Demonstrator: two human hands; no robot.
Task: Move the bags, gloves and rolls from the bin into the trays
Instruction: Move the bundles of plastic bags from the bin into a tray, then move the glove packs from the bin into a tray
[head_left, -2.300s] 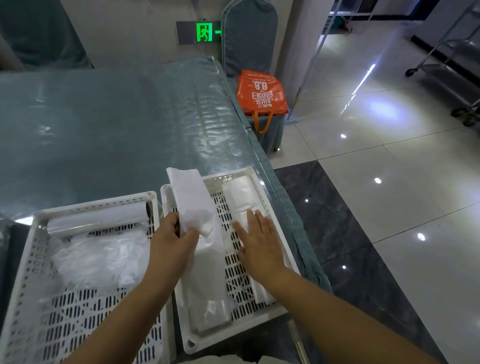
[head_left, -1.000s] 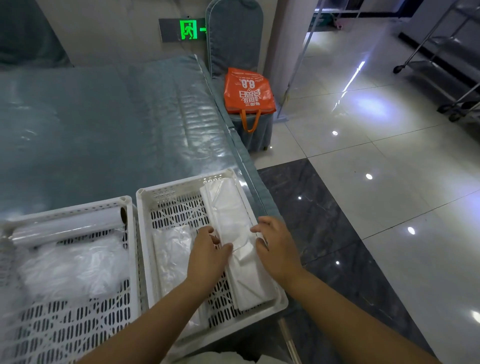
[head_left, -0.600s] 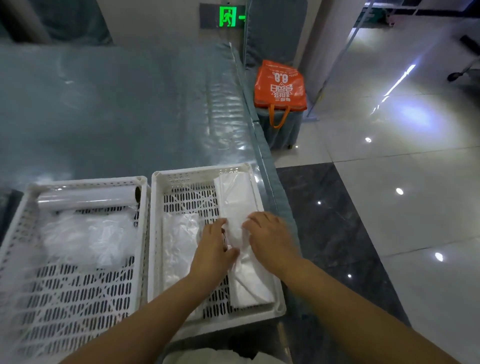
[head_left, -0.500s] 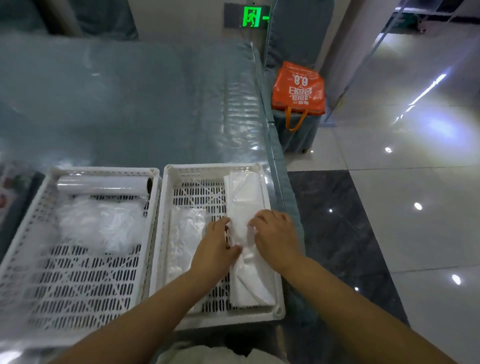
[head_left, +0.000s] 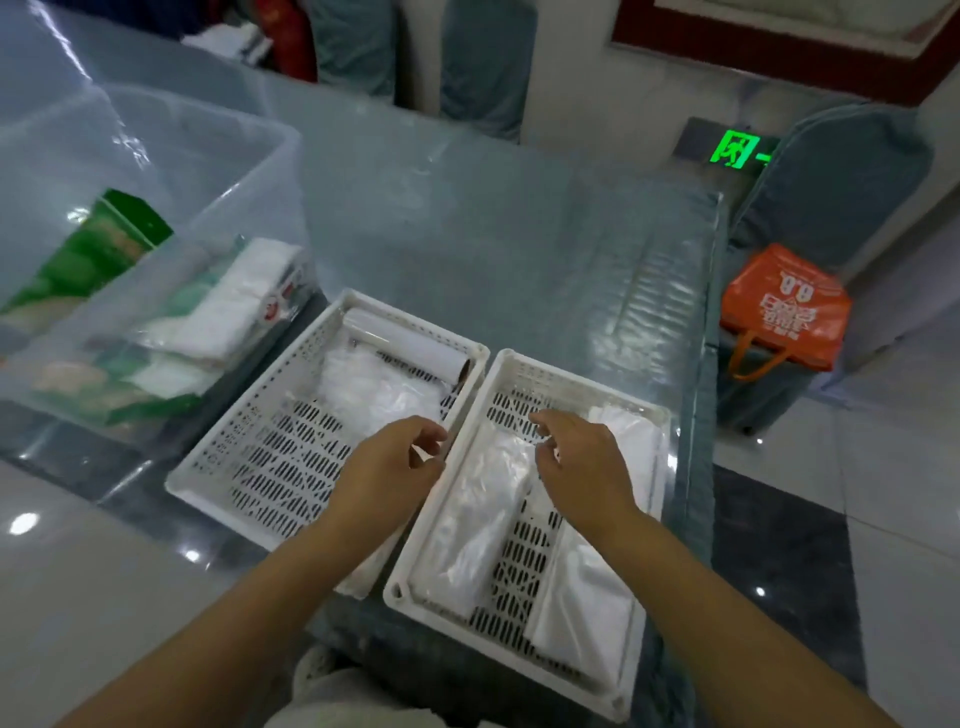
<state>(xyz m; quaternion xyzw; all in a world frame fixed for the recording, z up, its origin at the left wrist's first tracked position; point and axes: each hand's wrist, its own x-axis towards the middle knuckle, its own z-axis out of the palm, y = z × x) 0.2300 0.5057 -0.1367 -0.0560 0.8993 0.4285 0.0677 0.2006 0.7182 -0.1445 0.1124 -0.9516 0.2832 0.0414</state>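
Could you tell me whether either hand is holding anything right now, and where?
Nothing is held: the left hand and right hand hover open above the trays.

Perforated plastic trays (head_left: 524, 374) — glossy table (head_left: 493, 249)

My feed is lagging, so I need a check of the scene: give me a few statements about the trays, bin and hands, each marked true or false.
1. A roll lies at the far end of the left tray. True.
2. The bin is empty. False: packets, some white and some green, are inside it.
3. The right hand is over the right tray. True.
4. The left hand grips the roll. False: it hovers near the wall between the trays, holding nothing, fingers loosely curled.
5. The right tray holds two flat stacks of bags, side by side. True.
6. The orange bag sits on the table. False: it is off the table's right edge.
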